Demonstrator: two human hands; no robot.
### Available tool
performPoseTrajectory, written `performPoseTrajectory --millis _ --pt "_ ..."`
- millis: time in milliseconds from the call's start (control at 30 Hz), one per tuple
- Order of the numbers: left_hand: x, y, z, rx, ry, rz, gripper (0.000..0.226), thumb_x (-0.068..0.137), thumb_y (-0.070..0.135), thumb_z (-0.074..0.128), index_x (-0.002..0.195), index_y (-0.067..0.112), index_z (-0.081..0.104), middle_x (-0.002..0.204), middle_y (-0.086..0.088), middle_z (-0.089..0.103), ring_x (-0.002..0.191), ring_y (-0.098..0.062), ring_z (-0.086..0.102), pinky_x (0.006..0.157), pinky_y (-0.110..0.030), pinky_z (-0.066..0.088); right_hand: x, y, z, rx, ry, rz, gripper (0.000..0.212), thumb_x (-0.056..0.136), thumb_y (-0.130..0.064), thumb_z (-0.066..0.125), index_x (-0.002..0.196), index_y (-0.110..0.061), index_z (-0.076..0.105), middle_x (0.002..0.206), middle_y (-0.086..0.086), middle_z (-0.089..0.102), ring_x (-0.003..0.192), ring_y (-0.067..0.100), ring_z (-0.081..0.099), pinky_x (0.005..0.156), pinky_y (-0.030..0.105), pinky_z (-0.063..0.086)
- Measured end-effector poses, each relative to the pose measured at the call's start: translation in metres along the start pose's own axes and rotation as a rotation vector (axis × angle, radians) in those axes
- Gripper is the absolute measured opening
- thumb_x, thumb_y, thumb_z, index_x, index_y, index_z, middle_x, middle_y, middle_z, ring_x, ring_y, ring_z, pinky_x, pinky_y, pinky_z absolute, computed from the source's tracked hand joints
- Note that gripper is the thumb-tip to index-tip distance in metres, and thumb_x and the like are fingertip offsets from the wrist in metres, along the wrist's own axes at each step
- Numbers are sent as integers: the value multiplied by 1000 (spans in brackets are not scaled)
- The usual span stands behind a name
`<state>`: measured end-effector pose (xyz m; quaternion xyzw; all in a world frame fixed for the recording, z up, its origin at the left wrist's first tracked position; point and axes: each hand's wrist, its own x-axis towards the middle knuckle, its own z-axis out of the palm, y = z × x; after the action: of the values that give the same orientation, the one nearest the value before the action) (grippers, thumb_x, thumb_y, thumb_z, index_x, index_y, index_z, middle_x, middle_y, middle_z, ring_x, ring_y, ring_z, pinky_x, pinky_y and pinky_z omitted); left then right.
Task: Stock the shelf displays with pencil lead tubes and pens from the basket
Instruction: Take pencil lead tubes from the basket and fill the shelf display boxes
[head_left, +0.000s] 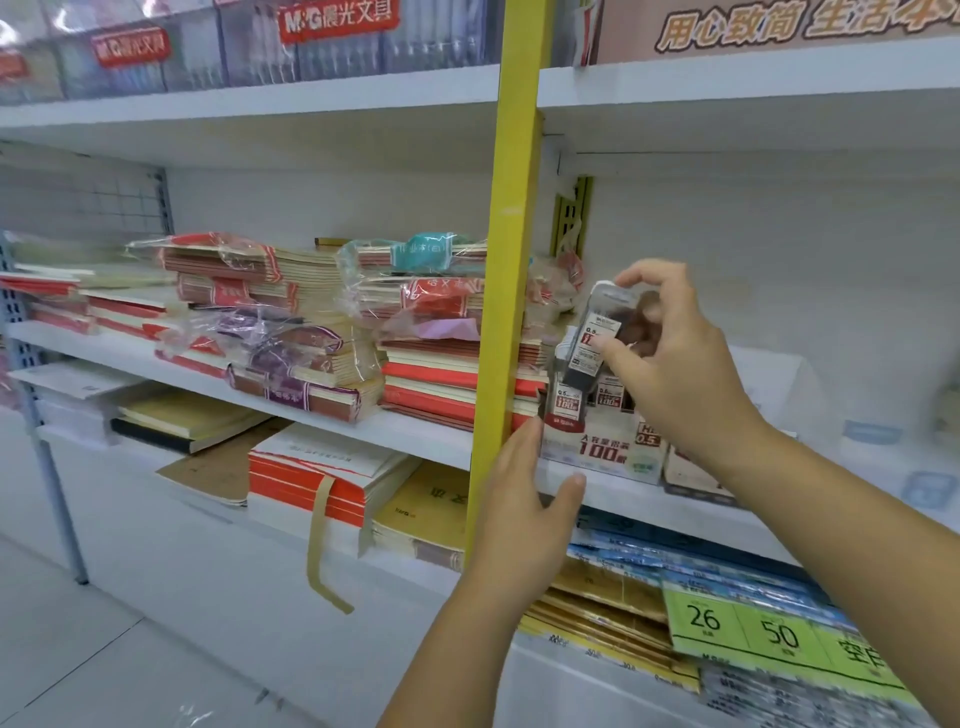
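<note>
Everything's looking bright and evenly lit, with the white shelf (130, 353) washing out a bit. A soft shadow is sitting under the upper shelf (311, 111). The plastic wrap on the notebook stacks (291, 332) is catching little glints. Corners are going blurry, like the clear boxes (208, 52) and price tags (753, 629), and the yellow post (511, 234) is bowing slightly.

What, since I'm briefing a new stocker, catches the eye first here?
The right hand pinches a lead tube over the display box on the middle shelf, right of the yellow post. The left hand is open beside the box. Red notebook stacks fill the shelf to the left.
</note>
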<state>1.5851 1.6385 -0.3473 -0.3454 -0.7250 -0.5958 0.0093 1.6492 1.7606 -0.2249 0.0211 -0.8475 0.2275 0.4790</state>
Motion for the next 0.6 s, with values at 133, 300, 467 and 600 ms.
performPoseTrajectory --millis 133,300,467,600 --pt "2 -5 6 -8 -10 4 70 99 37 60 157 37 22 159 22 28 145 2 24 121 -29 26 4 8 7 -158 -87 -13 45 87 -19 70 107 -43 38 79 -14 55 74 1 58 62 21 49" --pt "4 -8 6 -20 -13 4 70 98 35 61 157 37 24 158 23 29 144 2 27 121 -31 28 7 22 15 -362 -163 67 22 87 -28 70 106 -33 61 97 -6 49 95 15 52 79 32 46" --pt "-2 -10 4 -4 -21 14 67 98 34 62 155 39 28 158 24 31 144 3 26 121 -32 29 -1 18 13 -486 -147 15 34 91 -25 65 124 -26 63 99 -2 45 100 16 43 80 32 39" --pt "-20 -7 -1 -39 23 17 56 98 27 63 148 38 41 148 23 41 138 0 38 116 -30 37 -36 11 -3 -329 -63 20 36 95 -19 59 131 -20 58 100 -7 46 90 7 43 79 22 36"
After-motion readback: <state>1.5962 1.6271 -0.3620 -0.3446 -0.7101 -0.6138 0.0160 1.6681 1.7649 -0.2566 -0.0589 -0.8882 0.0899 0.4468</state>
